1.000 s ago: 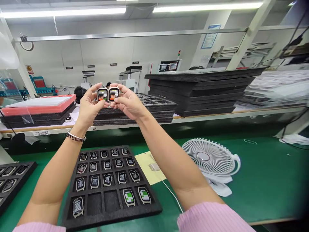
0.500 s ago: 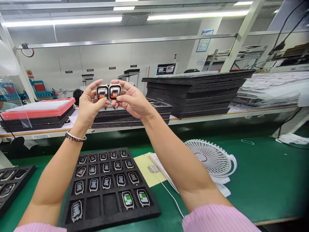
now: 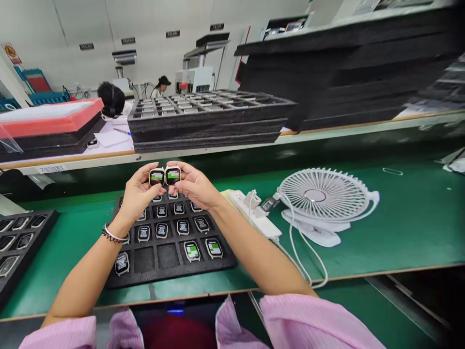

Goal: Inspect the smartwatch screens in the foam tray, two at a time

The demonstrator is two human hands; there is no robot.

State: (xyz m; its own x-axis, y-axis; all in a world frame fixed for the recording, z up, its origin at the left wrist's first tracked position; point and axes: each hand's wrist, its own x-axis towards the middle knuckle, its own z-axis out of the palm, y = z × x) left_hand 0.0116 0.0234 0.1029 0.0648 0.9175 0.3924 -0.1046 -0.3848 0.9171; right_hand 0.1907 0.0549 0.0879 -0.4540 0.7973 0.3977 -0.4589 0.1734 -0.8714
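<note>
Though the far left of the green workbench (image 3: 395,228) is taken up by a black side tray (image 3: 31,254) of foam, two lit screens are held up further right. By the left hand (image 3: 140,196), with a bracelet (image 3: 114,233) worn at the wrist, the left smartwatch (image 3: 157,177) is gripped at its edges, thumb set below and fingers curled over the top. Just beside it, the right smartwatch (image 3: 173,176) is pinched in like manner by the right hand (image 3: 198,190); whether the cases touch cannot be told. Green patches are shown on both screens. The step in hand is judged to be a side-by-side check of the displays, for which a steady hold and thumbs kept off the picture are called for. Beneath the hands, the main foam tray (image 3: 170,272) is set; in its front row, bare floor is shown by two pockets (image 3: 167,255), flanked by a text-screen watch (image 3: 122,263) at left and two green-lit watches (image 3: 214,247) at right. Should the held pair be set down there, each case would need to be squared to its pocket and lowered screen up. Farther right, a white power strip (image 3: 259,220) is laid beyond the forearm, and a white fan (image 3: 314,196) is stood past it.
</note>
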